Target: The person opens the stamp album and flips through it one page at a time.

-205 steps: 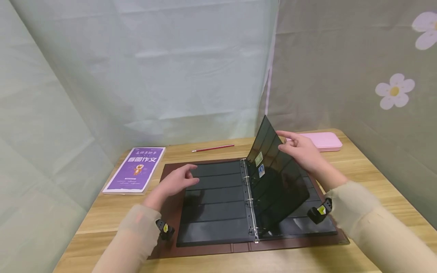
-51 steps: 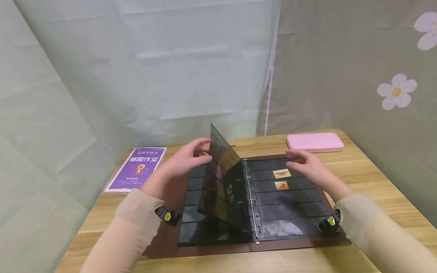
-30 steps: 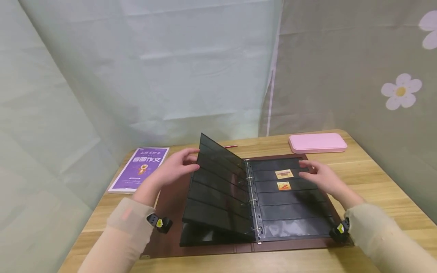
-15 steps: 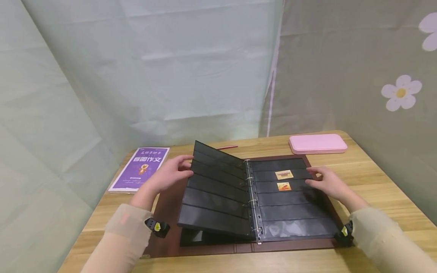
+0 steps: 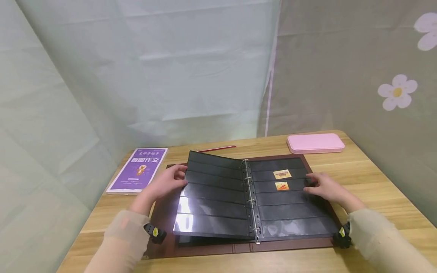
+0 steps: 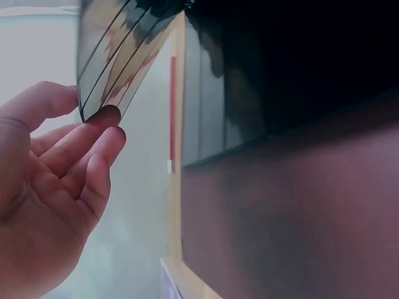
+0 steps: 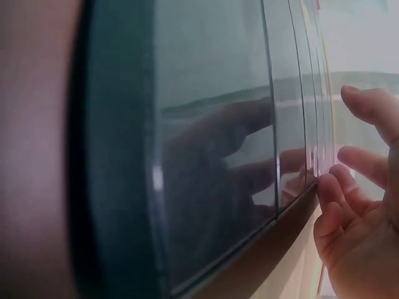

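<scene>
A brown ring-bound stamp album lies spread out, with a metal ring spine down its middle. My left hand pinches the outer edge of a black pocket page, which slants a little above the left stack. In the left wrist view the thumb and fingertips are on either side of that page's corner. On the right-hand page two small stamps sit in the strips, a cream one above an orange one. My right hand is at this page's outer edge, fingers loosely bent and holding nothing.
A purple book lies left of the album. Behind the album is a red pencil, partly covered by the raised page. A pink case stands at the back right of the wooden table. Cloth hangings rise behind and beside it.
Earlier my right hand lifted a page with two stamps. Since then a page has gone over leftward, and my left hand has lowered it nearly flat. My right hand has come slightly down.
</scene>
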Demonstrator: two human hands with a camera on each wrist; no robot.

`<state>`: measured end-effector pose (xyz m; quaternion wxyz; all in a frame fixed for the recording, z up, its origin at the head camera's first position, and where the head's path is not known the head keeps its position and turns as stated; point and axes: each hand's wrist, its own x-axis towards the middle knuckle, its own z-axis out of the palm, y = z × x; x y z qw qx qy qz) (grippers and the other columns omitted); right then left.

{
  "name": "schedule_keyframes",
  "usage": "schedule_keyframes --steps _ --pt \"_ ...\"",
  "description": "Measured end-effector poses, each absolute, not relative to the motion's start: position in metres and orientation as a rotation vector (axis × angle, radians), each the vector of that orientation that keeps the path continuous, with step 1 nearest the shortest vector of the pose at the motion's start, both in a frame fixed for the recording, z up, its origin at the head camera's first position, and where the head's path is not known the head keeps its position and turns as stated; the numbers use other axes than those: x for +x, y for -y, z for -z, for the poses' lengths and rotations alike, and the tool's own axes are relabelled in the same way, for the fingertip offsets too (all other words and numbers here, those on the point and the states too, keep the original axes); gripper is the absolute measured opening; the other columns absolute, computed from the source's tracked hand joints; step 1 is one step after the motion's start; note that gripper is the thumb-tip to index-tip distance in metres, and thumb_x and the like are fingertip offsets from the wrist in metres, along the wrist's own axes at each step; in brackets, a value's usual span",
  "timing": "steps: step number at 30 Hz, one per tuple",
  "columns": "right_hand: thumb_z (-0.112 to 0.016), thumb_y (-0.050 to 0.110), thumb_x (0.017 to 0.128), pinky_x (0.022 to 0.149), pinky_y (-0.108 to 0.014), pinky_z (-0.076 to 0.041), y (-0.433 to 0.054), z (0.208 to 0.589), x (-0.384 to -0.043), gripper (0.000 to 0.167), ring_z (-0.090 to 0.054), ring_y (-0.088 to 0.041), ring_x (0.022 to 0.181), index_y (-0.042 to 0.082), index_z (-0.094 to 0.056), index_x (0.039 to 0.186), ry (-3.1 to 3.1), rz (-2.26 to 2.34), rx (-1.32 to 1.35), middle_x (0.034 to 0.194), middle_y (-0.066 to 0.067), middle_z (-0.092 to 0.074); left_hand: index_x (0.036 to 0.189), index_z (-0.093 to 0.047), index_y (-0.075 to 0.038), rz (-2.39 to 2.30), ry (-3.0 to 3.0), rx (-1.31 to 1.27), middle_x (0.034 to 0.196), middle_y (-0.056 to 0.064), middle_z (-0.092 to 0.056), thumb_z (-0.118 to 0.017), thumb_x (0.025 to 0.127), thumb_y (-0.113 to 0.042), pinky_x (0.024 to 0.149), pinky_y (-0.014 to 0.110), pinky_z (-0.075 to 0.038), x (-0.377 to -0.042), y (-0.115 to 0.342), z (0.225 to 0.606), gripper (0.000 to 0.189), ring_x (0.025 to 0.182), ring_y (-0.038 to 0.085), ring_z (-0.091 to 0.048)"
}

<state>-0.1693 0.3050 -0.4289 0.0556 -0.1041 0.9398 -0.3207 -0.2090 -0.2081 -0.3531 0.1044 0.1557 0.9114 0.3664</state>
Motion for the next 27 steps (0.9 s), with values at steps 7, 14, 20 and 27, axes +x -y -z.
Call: schedule_keyframes --steps 7,14,20,27 --pt "-0.071 0.029 0.081 0.080 -0.053 -0.046 -0.308 0.432 -0.167 0.067 -0.054 -0.041 0.096 -0.018 -0.047 0.122 -2.842 0.973 -0.278 0.110 -0.034 -0.052 0.127 -0.048 0.004 -1.050 -2.695 0.416 0.102 0.012 -0.060 -0.067 0.084 -0.013 0.081 0.042 -0.048 -0.211 0.212 0.369 0.050 0.092 0.024 -0.057" --pt "-0.070 0.027 0.082 0.078 -0.052 -0.047 -0.312 0.431 -0.167 0.067 -0.057 -0.040 0.092 -0.024 -0.046 0.118 -2.841 0.952 -0.271 0.103 -0.035 -0.056 0.124 -0.050 0.006 -0.982 -2.723 0.446 0.098 0.011 -0.061 -0.069 0.082 -0.011 0.079 0.042 -0.047 -0.211 0.214 0.384 0.049 0.088 0.023 -0.057" --pt "-0.069 0.028 0.082 0.082 -0.053 -0.045 -0.312 0.431 -0.166 0.066 -0.056 -0.043 0.097 -0.024 -0.047 0.118 -2.836 0.953 -0.255 0.105 -0.036 -0.056 0.124 -0.051 0.003 -0.862 -2.767 0.395 0.094 0.007 -0.060 -0.069 0.081 -0.014 0.072 0.038 -0.046 -0.210 0.212 0.396 0.049 0.078 0.018 -0.056" --pt "-0.068 0.031 0.083 0.082 -0.053 -0.045 -0.311 0.434 -0.166 0.067 -0.055 -0.041 0.097 -0.020 -0.046 0.121 -2.803 0.997 -0.159 0.108 -0.034 -0.054 0.124 -0.050 0.004 -0.823 -2.763 0.395 0.086 0.004 -0.055 -0.070 0.080 -0.012 0.064 0.032 -0.043 -0.209 0.210 0.408 0.051 0.065 0.014 -0.053"
